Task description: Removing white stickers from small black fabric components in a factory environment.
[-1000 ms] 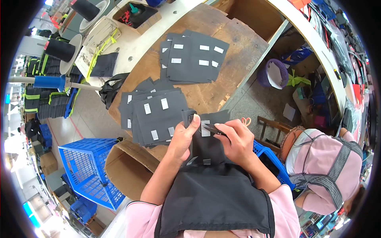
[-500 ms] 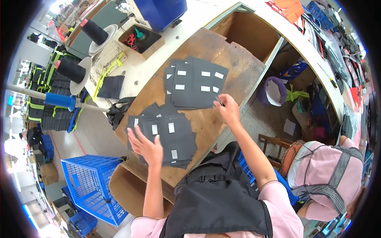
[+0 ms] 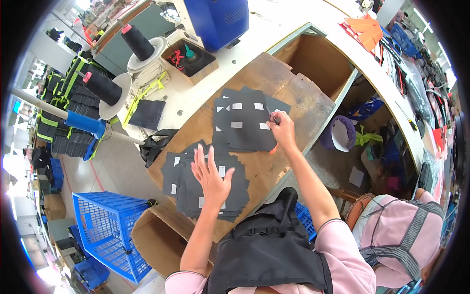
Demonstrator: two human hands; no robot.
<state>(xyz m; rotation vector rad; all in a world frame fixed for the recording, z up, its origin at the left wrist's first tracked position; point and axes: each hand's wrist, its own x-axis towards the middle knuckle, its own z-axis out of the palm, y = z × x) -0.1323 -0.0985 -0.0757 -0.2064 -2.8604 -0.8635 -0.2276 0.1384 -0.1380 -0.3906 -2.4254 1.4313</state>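
Closest in, a black apron (image 3: 271,264) fills the bottom, a cardboard box (image 3: 159,240) gaping beside it and a blue crate (image 3: 115,235) just past that! Over on the right, a co-worker in pink (image 3: 399,235) bends close by. Up to the left hand (image 3: 211,181): wide open, fingers stretched, nothing in its grasp, right over the nearer pile of dark panels (image 3: 239,191); whether it touches, I can't tell. White patches peek out around it! And the right hand (image 3: 282,132), closed around dark scissors (image 3: 277,119), is at the right edge of the farther pile (image 3: 249,141), its top panel showing four white patches. Both piles lie on the wooden bench (image 3: 262,169). Beyond the bench's right edge sits a purple basket (image 3: 348,128); farther up, black thread cones (image 3: 138,43) and a big blue machine housing (image 3: 218,24)!
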